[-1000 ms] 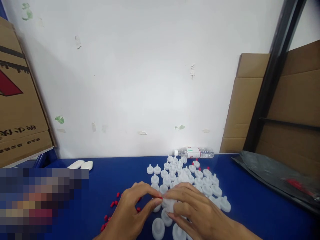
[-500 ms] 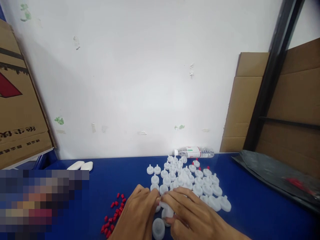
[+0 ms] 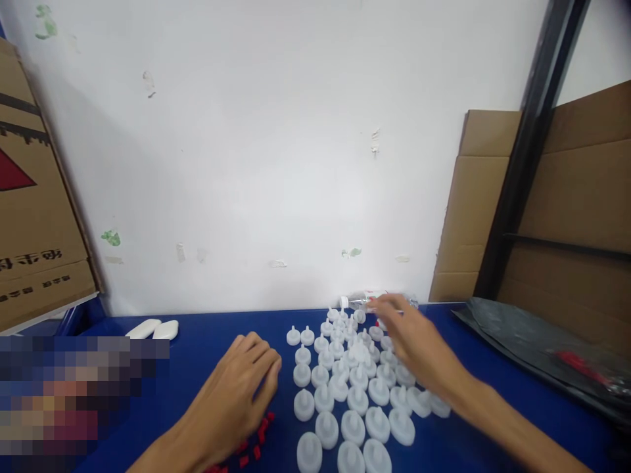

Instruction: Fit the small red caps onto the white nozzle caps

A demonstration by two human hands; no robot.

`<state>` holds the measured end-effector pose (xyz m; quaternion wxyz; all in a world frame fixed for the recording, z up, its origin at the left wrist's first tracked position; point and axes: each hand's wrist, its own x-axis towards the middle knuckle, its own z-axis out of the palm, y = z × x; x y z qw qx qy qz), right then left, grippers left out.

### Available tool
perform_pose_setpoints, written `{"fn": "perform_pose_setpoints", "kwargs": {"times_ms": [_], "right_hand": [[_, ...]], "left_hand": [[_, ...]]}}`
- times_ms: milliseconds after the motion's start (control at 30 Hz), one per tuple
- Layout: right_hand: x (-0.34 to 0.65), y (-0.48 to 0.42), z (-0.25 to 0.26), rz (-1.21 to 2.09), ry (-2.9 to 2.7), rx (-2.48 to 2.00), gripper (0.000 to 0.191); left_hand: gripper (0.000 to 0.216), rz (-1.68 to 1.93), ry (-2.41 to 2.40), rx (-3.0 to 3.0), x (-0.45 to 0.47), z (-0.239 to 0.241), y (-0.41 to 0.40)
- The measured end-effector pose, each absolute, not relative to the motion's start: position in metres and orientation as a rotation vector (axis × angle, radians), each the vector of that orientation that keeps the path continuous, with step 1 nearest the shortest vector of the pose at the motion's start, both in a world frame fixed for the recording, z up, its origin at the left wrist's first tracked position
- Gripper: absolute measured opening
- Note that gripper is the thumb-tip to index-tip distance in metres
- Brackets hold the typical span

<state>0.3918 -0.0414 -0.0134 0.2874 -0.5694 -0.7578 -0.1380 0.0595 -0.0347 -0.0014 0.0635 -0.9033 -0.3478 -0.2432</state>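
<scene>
The cardboard box (image 3: pixel 34 197) leaning at the left carries the only print of any size: a red triangle mark on its upper panel, and below it a row of large dark characters that appear mirrored or upside down and cannot be read. Under those sit a few small dark marks, too small to make out. The plastic bottle (image 3: pixel 367 301) lying at the back of the surface, by the wall, has a white label with a green patch; its lettering is too small and blurred to read.
</scene>
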Motion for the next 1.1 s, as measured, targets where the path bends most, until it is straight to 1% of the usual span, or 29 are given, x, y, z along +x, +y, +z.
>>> {"fn": "perform_pose_setpoints", "kwargs": {"times_ms": [33,67,167,267,367,433,500,600,733,767,900,1100], "right_hand": [[0.410,-0.032,-0.013,-0.364,-1.954,-1.601,0.041],[0.427,-0.023,-0.014,-0.364,-1.906,-1.659,0.039],[0.461,-0.005,-0.021,-0.316,-1.809,-1.849,0.046],[0.473,0.002,-0.032,-0.183,-1.821,-1.974,0.050],[0.471,0.001,-0.036,-0.081,-1.860,-2.021,0.057],[0.468,-0.002,-0.034,-0.062,-1.869,-2.034,0.062],[0.464,-0.005,-0.029,-0.081,-1.883,-2.023,0.063],[0.451,-0.008,-0.019,-0.134,-1.985,-1.926,0.056],[0.421,0.004,-0.007,-0.173,-2.203,-1.827,0.032],[0.413,0.011,-0.006,-0.185,-2.242,-1.834,0.029],[0.386,0.037,-0.007,-0.246,-2.284,-1.942,0.036],[0.374,0.049,-0.012,-0.270,-2.268,-2.084,0.034]], "left_hand": [[0.033,-0.696,-1.100,-2.725,0.055,-0.001,-0.029],[0.032,-0.667,-1.154,-2.717,0.050,-0.001,-0.023],[0.031,-0.597,-1.272,-2.696,0.040,-0.004,-0.009],[0.029,-0.519,-1.337,-2.710,0.035,-0.008,-0.003],[0.027,-0.469,-1.372,-2.757,0.034,-0.012,-0.002],[0.027,-0.460,-1.383,-2.783,0.035,-0.013,-0.003],[0.026,-0.455,-1.386,-2.801,0.036,-0.014,-0.005],[0.022,-0.432,-1.388,-2.804,0.037,-0.012,-0.006],[0.017,-0.412,-1.379,-2.840,0.035,-0.008,-0.008],[0.017,-0.410,-1.381,-2.848,0.035,-0.008,-0.008],[0.022,-0.399,-1.415,-2.814,0.033,-0.009,-0.009],[0.022,-0.431,-1.415,-2.853,0.029,-0.012,-0.009]]}}
